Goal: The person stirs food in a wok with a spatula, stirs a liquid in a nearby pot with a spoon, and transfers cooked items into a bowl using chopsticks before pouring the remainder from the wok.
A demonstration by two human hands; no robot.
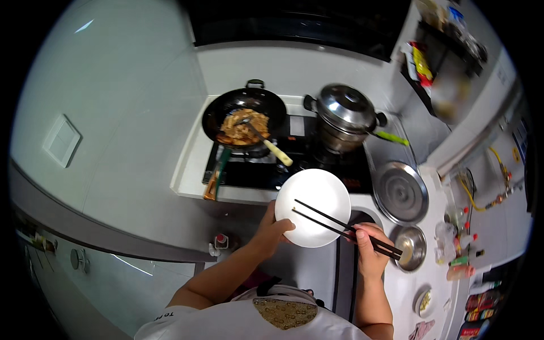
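The left hand (271, 231) reaches forward, its fingers closed on the rim of a round, smooth white ceramic plate (311, 207) held level before the stove. The right hand (368, 249), wrist bent, grips a pair of long dark chopsticks (340, 225) slanting across the plate. Beyond, a black wok (245, 113) holds browned food; a yellow packet (420, 63) sits on the shelf at upper right.
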